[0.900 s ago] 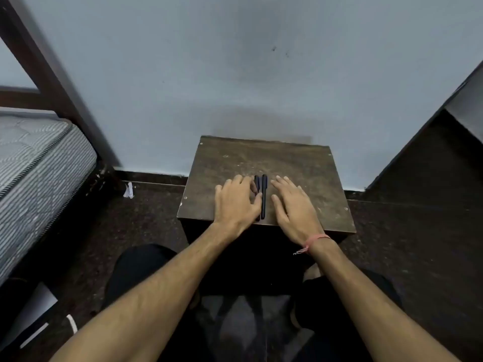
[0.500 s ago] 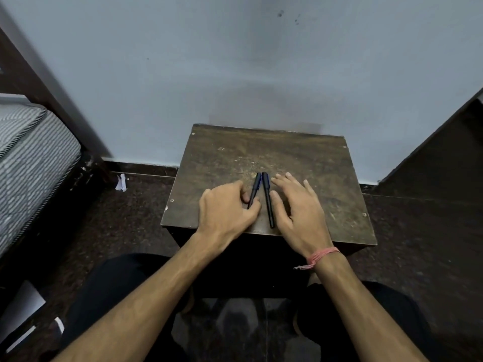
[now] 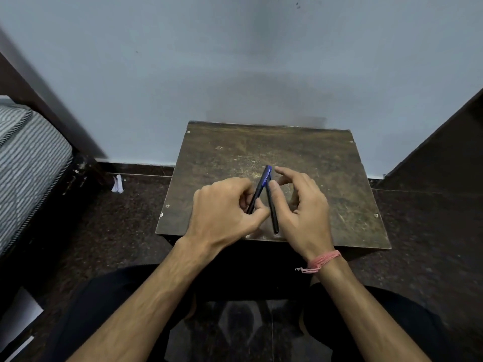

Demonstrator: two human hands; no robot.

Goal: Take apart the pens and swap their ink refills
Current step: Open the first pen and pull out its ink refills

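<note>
Two dark pens meet in a narrow V above the small brown table. My left hand pinches the lower part of the blue pen, which tilts up to the right, its blue cap end showing printed letters. My right hand holds the black pen with the thumb on its upper part and the fingers curled behind; its lower end points at the table's front edge. The pens' upper ends touch or cross near my right index finger.
The table stands against a pale blue wall. A striped mattress on a dark bed frame lies at the left, a dark cabinet side at the right. A paper scrap lies on the dark floor. My knees are below the table.
Both hands went from lying flat beside the pens to gripping them. The blue pen is lifted and tilted; the black pen is taken by my right hand. The view moved closer.
</note>
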